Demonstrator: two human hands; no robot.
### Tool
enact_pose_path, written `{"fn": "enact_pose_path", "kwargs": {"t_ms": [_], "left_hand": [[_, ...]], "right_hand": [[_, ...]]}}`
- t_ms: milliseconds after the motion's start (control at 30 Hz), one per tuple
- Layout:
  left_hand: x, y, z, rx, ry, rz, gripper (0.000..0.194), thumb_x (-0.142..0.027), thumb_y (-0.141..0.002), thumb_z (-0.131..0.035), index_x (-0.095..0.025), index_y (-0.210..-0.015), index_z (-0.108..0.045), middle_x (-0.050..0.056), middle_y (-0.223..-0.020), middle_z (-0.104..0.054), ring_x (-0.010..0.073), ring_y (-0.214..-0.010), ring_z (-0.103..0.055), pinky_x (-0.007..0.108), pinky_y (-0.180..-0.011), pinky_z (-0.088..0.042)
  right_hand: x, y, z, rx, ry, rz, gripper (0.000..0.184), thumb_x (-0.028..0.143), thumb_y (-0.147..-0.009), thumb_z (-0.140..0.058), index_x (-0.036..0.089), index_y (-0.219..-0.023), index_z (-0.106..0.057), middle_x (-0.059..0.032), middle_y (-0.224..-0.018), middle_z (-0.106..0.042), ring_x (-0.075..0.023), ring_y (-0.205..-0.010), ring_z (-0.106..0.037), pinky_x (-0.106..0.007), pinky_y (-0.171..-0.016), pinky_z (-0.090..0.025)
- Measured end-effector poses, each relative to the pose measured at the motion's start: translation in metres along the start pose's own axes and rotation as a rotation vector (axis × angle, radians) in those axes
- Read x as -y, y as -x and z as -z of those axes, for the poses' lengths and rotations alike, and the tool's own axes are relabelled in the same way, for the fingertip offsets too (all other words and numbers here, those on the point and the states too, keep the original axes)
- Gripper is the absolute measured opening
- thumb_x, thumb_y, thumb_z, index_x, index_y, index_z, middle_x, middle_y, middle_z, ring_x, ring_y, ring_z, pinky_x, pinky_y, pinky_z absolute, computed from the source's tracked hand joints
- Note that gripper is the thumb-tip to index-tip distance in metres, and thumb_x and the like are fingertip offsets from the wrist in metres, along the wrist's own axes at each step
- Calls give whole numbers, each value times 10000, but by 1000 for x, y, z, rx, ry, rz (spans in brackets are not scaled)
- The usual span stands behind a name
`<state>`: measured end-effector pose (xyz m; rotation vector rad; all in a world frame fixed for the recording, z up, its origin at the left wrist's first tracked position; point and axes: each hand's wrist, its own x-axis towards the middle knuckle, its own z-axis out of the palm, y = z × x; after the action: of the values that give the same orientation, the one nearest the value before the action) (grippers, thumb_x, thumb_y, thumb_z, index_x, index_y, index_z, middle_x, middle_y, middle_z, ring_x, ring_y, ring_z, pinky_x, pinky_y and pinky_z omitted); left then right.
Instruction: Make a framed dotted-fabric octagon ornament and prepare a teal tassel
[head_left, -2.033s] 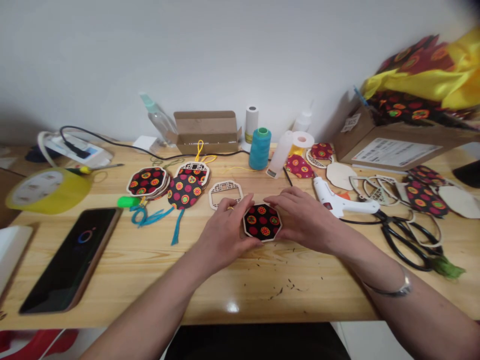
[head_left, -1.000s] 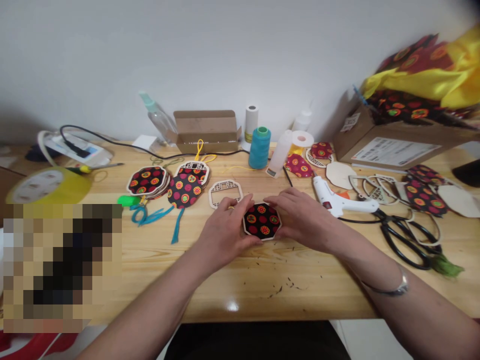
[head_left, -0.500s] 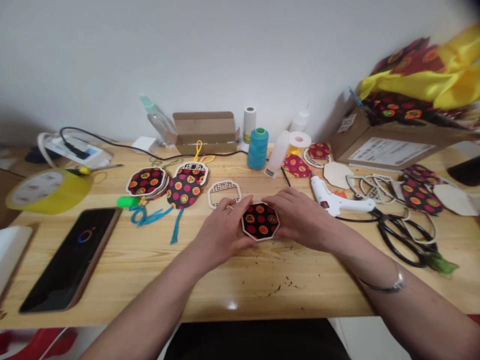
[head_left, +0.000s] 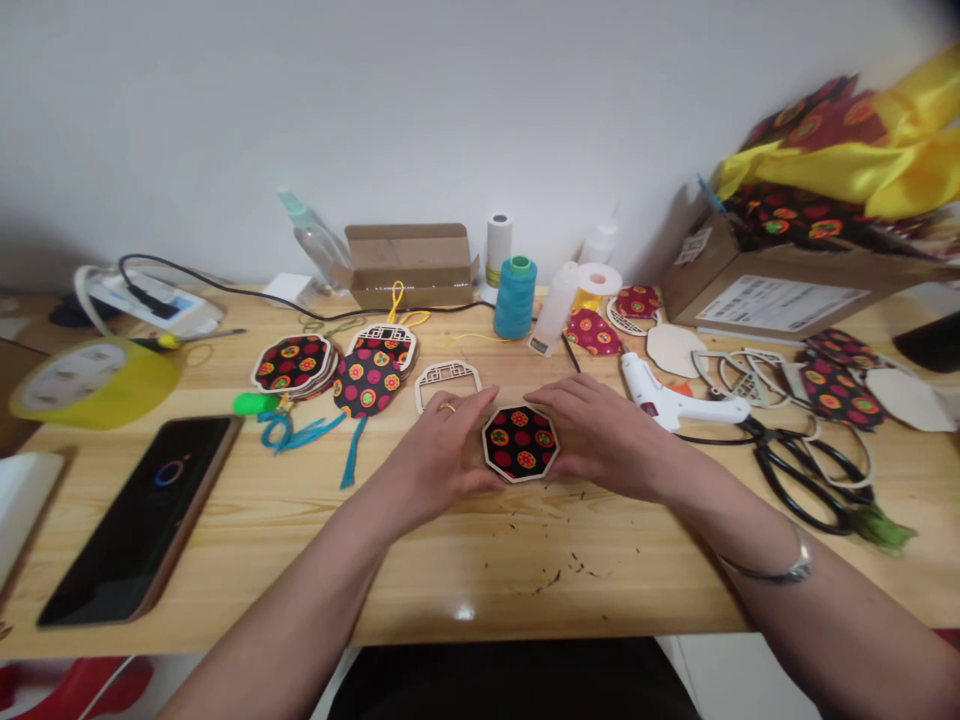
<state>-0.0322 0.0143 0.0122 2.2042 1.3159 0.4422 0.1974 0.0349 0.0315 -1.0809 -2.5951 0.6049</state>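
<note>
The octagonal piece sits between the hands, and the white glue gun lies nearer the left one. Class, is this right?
No: in the head view, the white glue gun lies nearer the right hand. The octagonal piece does sit between that and the left hand.

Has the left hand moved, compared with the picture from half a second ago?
Yes, slightly to the left: judged against the lattice frame lying on the table, the left hand now covers more of its lower right part.

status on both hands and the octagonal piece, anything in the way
Left hand, right hand curved around opposite sides of octagonal piece, contact unclear. Patterned face up, nothing over it. Lattice frame just beyond left hand, partly hidden.
</note>
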Motion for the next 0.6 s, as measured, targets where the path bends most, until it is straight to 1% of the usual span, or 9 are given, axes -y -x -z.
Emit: {"fn": "enact_pose_path", "kwargs": {"t_ms": [67, 167, 267, 433, 500, 600], "left_hand": [[2, 0, 3, 9, 9, 6, 758, -371, -666, -707, -241, -1328, -362, 83, -1240, -528, 266, -1133, -447, 429, -953, -368], [3, 1, 5, 37, -2, 21, 740, -345, -673, -700, -224, -1325, -371, 85, -1196, -546, 250, -1108, -467, 397, -935, -392], [2, 2, 5, 51, -27, 45, 719, -359, -689, -685, -225, -1324, -375, 94, -1181, -546, 251, -1081, -490, 390, -902, -414], [1, 2, 4, 39, -62, 56, 677, -402, -714, -657, -254, -1315, -385, 97, -1177, -557, 260, -1057, -513, 400, -870, -434], [1, 2, 4, 37, -78, 58, 672, -416, -720, -649, -260, -1316, -382, 100, -1180, -557, 262, -1054, -516, 406, -866, -434], [1, 3, 4, 34, -104, 57, 671, -417, -721, -651, -259, -1314, -379, 101, -1176, -556, 260, -1052, -519, 402, -862, -434]], "right_hand": [[0, 0, 0, 7, -17, 12, 571, 296, -695, -703, 188, -1208, -478, -88, -1138, -570, -238, -1057, -472, -397, -890, -417], [-1, 0, 0, 16, -26, 13, 562, 298, -694, -703, 192, -1200, -485, -86, -1128, -577, -244, -1050, -471, -409, -884, -419], [-2, -2, -1, 18, -47, 21, 539, 294, -695, -701, 206, -1187, -499, -86, -1115, -585, -245, -1045, -479, -416, -878, -420], [-4, 0, -1, 2, -73, 20, 525, 303, -713, -688, 211, -1194, -499, -95, -1125, -576, -238, -1060, -493, -414, -887, -428], [-5, 2, 0, 3, -84, -17, 539, 313, -727, -676, 212, -1219, -480, -99, -1152, -555, -233, -1078, -496, -405, -893, -434], [-6, 6, 3, 46, -86, -128, 578, 320, -733, -666, 225, -1260, -446, -90, -1164, -541, -228, -1057, -525, -384, -872, -451]]}}
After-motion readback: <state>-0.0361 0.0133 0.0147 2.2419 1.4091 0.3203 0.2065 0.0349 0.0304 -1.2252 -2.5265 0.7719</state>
